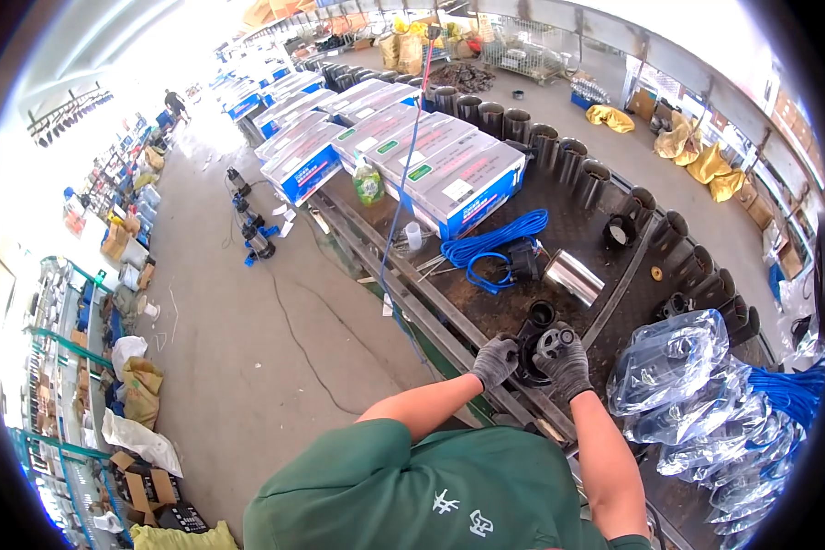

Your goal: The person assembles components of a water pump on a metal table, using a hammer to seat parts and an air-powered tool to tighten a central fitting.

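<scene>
Both my hands wear grey work gloves. At the near edge of the workbench, my left hand (pixel 496 361) is closed on the left side of a black pump casing (pixel 528 359) with a round open outlet. The fingers of my right hand (pixel 568 365) close round a small grey-black round part (pixel 550 345), over the right side of the casing. Whether that part touches the casing I cannot tell. Just beyond lies a shiny metal cylinder (pixel 575 278). Next to it are a black pump part (pixel 523 261) and a coil of blue cable (pixel 497 240).
Blue-and-grey cartons (pixel 458 183) cover the bench's far left, beside a green bottle (pixel 368 182). Dark metal tubes (pixel 594 183) line the far edge. Clear plastic-wrapped bundles (pixel 674 367) are piled at right. Pumps (pixel 256 240) stand on the floor at left; a blue cord (pixel 401 202) hangs down.
</scene>
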Motion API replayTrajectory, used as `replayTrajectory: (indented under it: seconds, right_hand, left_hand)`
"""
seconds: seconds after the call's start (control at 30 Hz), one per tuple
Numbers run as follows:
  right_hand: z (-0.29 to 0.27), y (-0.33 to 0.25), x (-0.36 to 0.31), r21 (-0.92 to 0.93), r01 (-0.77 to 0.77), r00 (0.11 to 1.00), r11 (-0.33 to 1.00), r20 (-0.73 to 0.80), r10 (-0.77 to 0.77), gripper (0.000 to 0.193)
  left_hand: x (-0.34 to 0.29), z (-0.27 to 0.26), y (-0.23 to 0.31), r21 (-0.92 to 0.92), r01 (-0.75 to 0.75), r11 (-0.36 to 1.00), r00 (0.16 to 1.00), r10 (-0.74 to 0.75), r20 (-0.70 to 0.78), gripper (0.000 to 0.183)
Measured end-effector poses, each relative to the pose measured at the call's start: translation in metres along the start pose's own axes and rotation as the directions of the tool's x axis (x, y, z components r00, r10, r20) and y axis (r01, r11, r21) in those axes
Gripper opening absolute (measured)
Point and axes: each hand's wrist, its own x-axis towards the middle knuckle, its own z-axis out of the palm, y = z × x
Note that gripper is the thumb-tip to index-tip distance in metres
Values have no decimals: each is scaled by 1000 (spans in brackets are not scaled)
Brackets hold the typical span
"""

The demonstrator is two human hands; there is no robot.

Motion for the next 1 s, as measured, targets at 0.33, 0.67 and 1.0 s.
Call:
replayTrajectory:
  seconds: [0.33, 0.67, 1.0]
  right_hand:
    - [13, -6, 5, 556, -6, 998, 831, -47, 38, 54]
    - [7, 16, 6, 476, 70, 992, 877, -126, -10, 57]
    - [8, 51, 36, 717, -16, 998, 697, -32, 56, 47]
  left_hand:
    - [6, 41, -90, -387, 74, 919, 997, -68, 28, 21]
    - [16, 16, -42, -152, 72, 986, 984, -46, 171, 16]
    - [7, 25, -41, -267, 55, 962, 998, -47, 37, 22]
